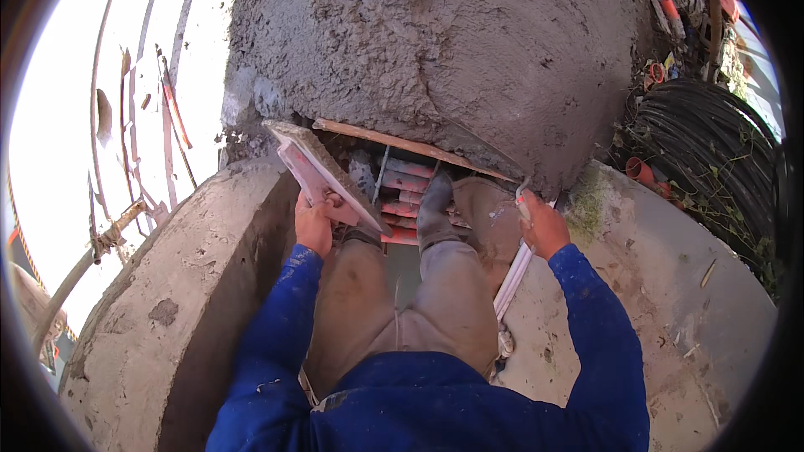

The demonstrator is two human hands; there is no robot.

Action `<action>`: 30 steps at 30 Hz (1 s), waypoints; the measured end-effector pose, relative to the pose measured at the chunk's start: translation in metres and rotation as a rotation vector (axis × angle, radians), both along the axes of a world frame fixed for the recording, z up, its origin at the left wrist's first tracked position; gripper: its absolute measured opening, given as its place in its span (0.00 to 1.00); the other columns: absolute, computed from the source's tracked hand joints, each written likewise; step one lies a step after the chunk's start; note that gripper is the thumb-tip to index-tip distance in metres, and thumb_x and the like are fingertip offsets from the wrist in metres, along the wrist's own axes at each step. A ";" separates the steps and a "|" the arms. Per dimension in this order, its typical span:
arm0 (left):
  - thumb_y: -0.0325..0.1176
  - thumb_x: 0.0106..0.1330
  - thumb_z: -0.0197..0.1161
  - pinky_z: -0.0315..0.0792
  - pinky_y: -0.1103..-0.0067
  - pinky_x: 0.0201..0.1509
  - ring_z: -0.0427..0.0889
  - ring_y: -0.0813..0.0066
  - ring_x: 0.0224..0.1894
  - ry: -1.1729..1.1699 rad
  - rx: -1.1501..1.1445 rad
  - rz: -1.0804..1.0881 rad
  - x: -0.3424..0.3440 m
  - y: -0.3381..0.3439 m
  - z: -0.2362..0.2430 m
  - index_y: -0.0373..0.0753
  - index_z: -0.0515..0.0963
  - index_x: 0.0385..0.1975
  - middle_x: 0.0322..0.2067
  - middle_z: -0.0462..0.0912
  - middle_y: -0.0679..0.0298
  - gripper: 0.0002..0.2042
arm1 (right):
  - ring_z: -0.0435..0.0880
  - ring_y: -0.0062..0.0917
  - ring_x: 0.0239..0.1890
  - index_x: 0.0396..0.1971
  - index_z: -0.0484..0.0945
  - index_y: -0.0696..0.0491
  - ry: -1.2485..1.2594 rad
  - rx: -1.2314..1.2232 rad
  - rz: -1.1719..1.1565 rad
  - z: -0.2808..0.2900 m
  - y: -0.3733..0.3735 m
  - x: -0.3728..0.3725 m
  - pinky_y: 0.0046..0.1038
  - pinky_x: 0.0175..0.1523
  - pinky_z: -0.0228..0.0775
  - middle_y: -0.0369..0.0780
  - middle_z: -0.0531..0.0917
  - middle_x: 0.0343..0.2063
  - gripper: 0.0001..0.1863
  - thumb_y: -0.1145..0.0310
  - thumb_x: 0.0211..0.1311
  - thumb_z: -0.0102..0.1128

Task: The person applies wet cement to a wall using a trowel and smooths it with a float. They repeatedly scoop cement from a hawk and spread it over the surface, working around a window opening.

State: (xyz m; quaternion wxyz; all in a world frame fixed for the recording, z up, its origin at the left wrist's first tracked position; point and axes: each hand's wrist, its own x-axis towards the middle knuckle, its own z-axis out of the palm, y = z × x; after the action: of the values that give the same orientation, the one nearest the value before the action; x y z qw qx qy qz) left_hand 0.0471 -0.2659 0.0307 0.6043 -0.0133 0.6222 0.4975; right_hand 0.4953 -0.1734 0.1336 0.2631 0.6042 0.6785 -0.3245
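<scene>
So, L hand (314, 223) is clamped on the pinkish side of a flat board (331, 166), fingers curled in & partly hidden. Board's tilted steeply, upper end close to the mortar's lower L edge, lower end over the gap btwn the ledges. R hand (546, 224) is wrapped tight round the pale handle of a trowel (490, 147), w/ its thin blade lying along the lower R part of the grey mortar (435, 42), pointing up & L. Hands well apart, one each side of the gap.

Mortar fills top ctr as one big mass, rougher on the L, smoother on the R. A wooden strip (410, 147) runs along its bottom edge, slanting down to the R, ending near the trowel. Below that, reddish pipes (405, 209) lie crosswise in the gap, w/ a dark boot (434, 208) in front of them. Pale strips (515, 279) slope down from just below R hand.

Further out: thick concrete ledge (151, 301) on the L, a broad concrete surface (636, 310) on the R. Coil of black cable (703, 151) far R, w/ a short orange pipe (641, 171) just beside it. Person's sleeves are blue (605, 326), trousers brownish (360, 297).
</scene>
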 end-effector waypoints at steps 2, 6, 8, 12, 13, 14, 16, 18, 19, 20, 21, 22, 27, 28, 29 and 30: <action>0.15 0.64 0.51 0.78 0.58 0.62 0.80 0.61 0.49 -0.160 0.054 0.174 0.003 -0.005 -0.009 0.38 0.71 0.47 0.44 0.76 0.61 0.14 | 0.87 0.54 0.46 0.67 0.67 0.50 -0.009 0.044 0.023 0.022 -0.007 -0.006 0.52 0.51 0.79 0.52 0.88 0.42 0.30 0.70 0.65 0.63; 0.16 0.65 0.52 0.76 0.55 0.66 0.80 0.61 0.50 -0.364 0.123 0.321 0.023 0.008 -0.041 0.39 0.70 0.44 0.44 0.76 0.62 0.12 | 0.86 0.55 0.49 0.68 0.67 0.51 -0.188 -0.096 0.068 -0.011 0.016 -0.063 0.52 0.53 0.79 0.54 0.87 0.46 0.31 0.70 0.65 0.63; 0.16 0.65 0.51 0.76 0.55 0.65 0.80 0.61 0.49 -0.423 0.128 0.346 0.035 0.022 -0.055 0.39 0.71 0.44 0.44 0.76 0.62 0.11 | 0.86 0.54 0.52 0.70 0.66 0.53 -0.196 -0.133 0.078 -0.047 0.028 -0.081 0.52 0.55 0.78 0.55 0.86 0.49 0.33 0.68 0.65 0.65; 0.14 0.65 0.50 0.78 0.58 0.63 0.83 0.60 0.49 -0.485 0.077 0.385 0.039 0.045 -0.078 0.39 0.71 0.47 0.44 0.78 0.62 0.14 | 0.86 0.52 0.52 0.73 0.63 0.51 0.028 -0.129 0.087 -0.024 0.006 -0.049 0.51 0.56 0.78 0.54 0.85 0.50 0.35 0.67 0.67 0.65; 0.14 0.65 0.50 0.78 0.59 0.63 0.84 0.60 0.50 -0.507 0.052 0.377 0.040 0.048 -0.079 0.39 0.71 0.49 0.45 0.78 0.62 0.16 | 0.86 0.51 0.51 0.74 0.63 0.50 0.076 -0.065 0.072 -0.004 -0.009 -0.026 0.51 0.56 0.78 0.54 0.85 0.51 0.36 0.67 0.68 0.64; 0.14 0.65 0.49 0.78 0.60 0.63 0.84 0.60 0.50 -0.523 0.066 0.361 0.042 0.056 -0.075 0.39 0.71 0.49 0.45 0.78 0.62 0.16 | 0.87 0.50 0.51 0.76 0.62 0.48 0.122 0.006 0.055 0.013 -0.019 -0.010 0.51 0.56 0.78 0.53 0.85 0.51 0.36 0.66 0.69 0.64; 0.14 0.65 0.49 0.78 0.60 0.63 0.84 0.60 0.51 -0.518 0.094 0.355 0.030 0.054 -0.078 0.39 0.71 0.49 0.45 0.78 0.62 0.16 | 0.87 0.51 0.49 0.77 0.60 0.49 -0.131 -0.095 0.019 0.045 -0.020 -0.014 0.51 0.56 0.78 0.53 0.85 0.52 0.38 0.66 0.70 0.63; 0.14 0.65 0.50 0.78 0.58 0.63 0.84 0.59 0.51 -0.519 0.079 0.358 0.032 0.051 -0.080 0.39 0.71 0.48 0.45 0.78 0.62 0.15 | 0.87 0.51 0.48 0.74 0.64 0.51 -0.288 -0.145 -0.008 0.061 -0.011 -0.028 0.50 0.53 0.79 0.53 0.85 0.50 0.34 0.66 0.70 0.63; 0.15 0.66 0.50 0.77 0.56 0.63 0.83 0.59 0.51 -0.517 0.070 0.358 0.040 0.058 -0.078 0.39 0.72 0.47 0.45 0.79 0.62 0.14 | 0.88 0.51 0.47 0.72 0.65 0.51 -0.305 -0.124 0.001 0.049 -0.007 -0.035 0.50 0.52 0.80 0.53 0.86 0.48 0.32 0.67 0.69 0.62; 0.15 0.66 0.50 0.77 0.55 0.63 0.83 0.59 0.51 -0.504 0.068 0.356 0.045 0.066 -0.076 0.39 0.72 0.45 0.44 0.79 0.61 0.13 | 0.88 0.51 0.46 0.70 0.67 0.52 -0.311 -0.097 0.009 0.023 -0.006 -0.039 0.50 0.51 0.80 0.53 0.86 0.47 0.30 0.68 0.69 0.62; 0.16 0.66 0.50 0.77 0.55 0.63 0.83 0.59 0.51 -0.509 0.074 0.328 0.043 0.067 -0.077 0.39 0.72 0.45 0.44 0.79 0.61 0.12 | 0.88 0.51 0.46 0.68 0.68 0.52 -0.308 -0.076 0.025 0.008 -0.006 -0.041 0.49 0.50 0.81 0.53 0.87 0.46 0.28 0.69 0.69 0.61; 0.16 0.66 0.50 0.77 0.55 0.63 0.83 0.59 0.51 -0.510 0.080 0.302 0.039 0.066 -0.080 0.40 0.71 0.44 0.45 0.79 0.61 0.12 | 0.87 0.53 0.46 0.72 0.64 0.55 -0.300 -0.119 0.042 0.009 -0.004 -0.041 0.50 0.52 0.80 0.56 0.86 0.43 0.36 0.70 0.65 0.65; 0.16 0.67 0.49 0.77 0.56 0.61 0.83 0.59 0.51 -0.466 -0.006 0.199 0.021 0.048 -0.065 0.41 0.70 0.43 0.44 0.78 0.62 0.11 | 0.88 0.53 0.45 0.63 0.70 0.53 -0.315 -0.122 0.002 0.077 -0.015 -0.042 0.51 0.50 0.81 0.55 0.87 0.42 0.27 0.72 0.64 0.62; 0.16 0.67 0.49 0.77 0.56 0.60 0.84 0.59 0.51 -0.464 -0.010 0.195 0.019 0.042 -0.068 0.41 0.71 0.43 0.44 0.78 0.62 0.11 | 0.89 0.53 0.44 0.61 0.70 0.52 -0.342 -0.138 0.013 0.083 -0.021 -0.035 0.52 0.49 0.82 0.55 0.87 0.42 0.25 0.72 0.63 0.62; 0.16 0.67 0.49 0.78 0.56 0.59 0.84 0.59 0.51 -0.479 -0.011 0.183 0.024 0.039 -0.068 0.41 0.71 0.44 0.44 0.78 0.62 0.12 | 0.89 0.53 0.44 0.61 0.70 0.53 -0.334 -0.135 0.026 0.080 -0.025 -0.036 0.52 0.49 0.82 0.55 0.87 0.42 0.25 0.72 0.64 0.62; 0.16 0.67 0.49 0.78 0.59 0.57 0.84 0.60 0.50 -0.484 -0.007 0.176 0.030 0.035 -0.068 0.41 0.71 0.44 0.44 0.77 0.63 0.12 | 0.89 0.54 0.44 0.61 0.70 0.53 -0.325 -0.132 0.040 0.064 -0.027 -0.041 0.52 0.49 0.81 0.55 0.87 0.42 0.25 0.71 0.64 0.61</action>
State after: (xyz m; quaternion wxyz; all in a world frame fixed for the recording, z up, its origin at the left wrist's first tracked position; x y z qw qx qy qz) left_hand 0.0767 -0.2309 -0.0376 0.6899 -0.1883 0.4577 0.5282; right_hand 0.4548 -0.2009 0.1977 0.4148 0.6164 0.6163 -0.2609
